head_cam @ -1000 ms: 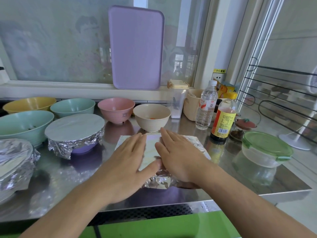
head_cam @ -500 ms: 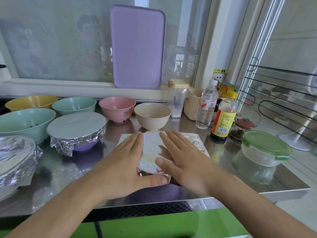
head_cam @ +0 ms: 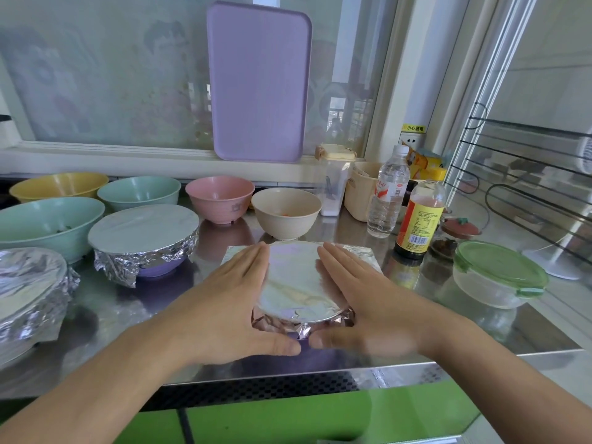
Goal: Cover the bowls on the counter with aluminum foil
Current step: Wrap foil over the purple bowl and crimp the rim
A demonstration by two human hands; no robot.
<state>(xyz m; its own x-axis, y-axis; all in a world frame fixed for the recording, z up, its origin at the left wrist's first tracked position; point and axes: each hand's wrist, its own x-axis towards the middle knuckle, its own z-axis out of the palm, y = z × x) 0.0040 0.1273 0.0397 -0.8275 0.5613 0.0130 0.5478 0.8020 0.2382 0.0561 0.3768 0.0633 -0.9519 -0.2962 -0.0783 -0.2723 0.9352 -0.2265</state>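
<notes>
Foil over bowl, steel counter, frosted window behind.

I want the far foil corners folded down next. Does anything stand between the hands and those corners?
Nothing visible does. The left hand and right hand rest with straight fingers on the foil, flanking the bowl's rim. The beige bowl stands just beyond the far edge.
</notes>
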